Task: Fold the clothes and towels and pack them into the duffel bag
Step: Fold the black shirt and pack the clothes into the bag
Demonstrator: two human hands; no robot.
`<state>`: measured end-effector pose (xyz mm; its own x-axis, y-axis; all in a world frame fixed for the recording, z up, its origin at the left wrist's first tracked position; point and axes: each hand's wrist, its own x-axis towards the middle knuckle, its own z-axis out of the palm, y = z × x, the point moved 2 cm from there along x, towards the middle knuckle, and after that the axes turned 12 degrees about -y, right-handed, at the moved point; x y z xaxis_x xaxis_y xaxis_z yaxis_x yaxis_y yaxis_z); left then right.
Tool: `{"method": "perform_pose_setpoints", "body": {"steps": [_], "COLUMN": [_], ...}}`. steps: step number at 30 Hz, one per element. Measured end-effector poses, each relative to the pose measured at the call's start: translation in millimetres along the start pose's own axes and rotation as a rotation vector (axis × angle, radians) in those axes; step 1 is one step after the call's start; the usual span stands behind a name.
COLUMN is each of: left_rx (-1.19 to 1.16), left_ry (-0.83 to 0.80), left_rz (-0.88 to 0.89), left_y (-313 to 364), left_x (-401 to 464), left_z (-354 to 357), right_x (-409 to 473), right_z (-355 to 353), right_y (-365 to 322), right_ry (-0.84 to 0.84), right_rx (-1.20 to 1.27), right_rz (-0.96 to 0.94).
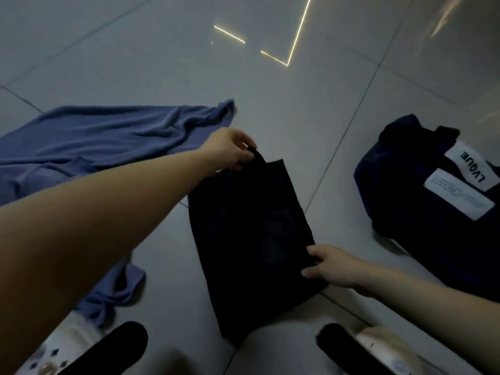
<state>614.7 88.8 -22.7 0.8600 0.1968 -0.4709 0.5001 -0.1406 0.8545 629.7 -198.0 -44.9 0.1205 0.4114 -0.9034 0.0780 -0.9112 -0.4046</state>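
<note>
The pale tiled floor carries everything here, its dark grout lines crossing under my work. A black folded garment lies flat on it between my fingers, far corner at my left fingertips, near edge under my right fingertips. Left of my left fingers a blue towel sprawls rumpled. Right of my right fingers sits the dark duffel bag, white label up.

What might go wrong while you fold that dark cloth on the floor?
The left hand pinches only the far corner of the dark garment and the right hand only its near edge, so the fold may slip loose. The blue towel lies crumpled close by and might get dragged. The duffel bag sits off to the side, a reach away.
</note>
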Motion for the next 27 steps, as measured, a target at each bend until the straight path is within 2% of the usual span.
{"method": "perform_pose_setpoints", "body": {"steps": [4, 7, 8, 12, 14, 22, 25, 27], "left_rx": [0.025, -0.029, 0.041, 0.600, 0.690, 0.733, 0.754, 0.780], "left_ry": [0.158, 0.027, 0.004, 0.141, 0.128, -0.017, -0.008, 0.029], "left_rz": [0.042, 0.060, 0.059, 0.119, 0.116, -0.059, -0.112, -0.070], "left_y": [-6, -20, -27, -46, -50, -22, -21, -20], "left_x": [40, 54, 54, 43, 45, 90, 96, 92], "left_z": [41, 71, 80, 89, 84, 74, 72, 71], "right_x": [28, 38, 38, 34, 37, 43, 43, 42], "right_z": [-2, 4, 6, 7, 7, 8, 7, 7], "right_y": [35, 53, 56, 58, 57, 59, 61, 62], "right_ry": [0.038, 0.093, 0.110, 0.194, 0.225, 0.214, 0.185, 0.159], "right_rx": [0.046, 0.043, 0.024, 0.052, 0.097, 0.083, 0.105, 0.108], "right_rz": [-0.005, -0.041, -0.057, -0.119, -0.121, -0.121, -0.146, -0.172]}}
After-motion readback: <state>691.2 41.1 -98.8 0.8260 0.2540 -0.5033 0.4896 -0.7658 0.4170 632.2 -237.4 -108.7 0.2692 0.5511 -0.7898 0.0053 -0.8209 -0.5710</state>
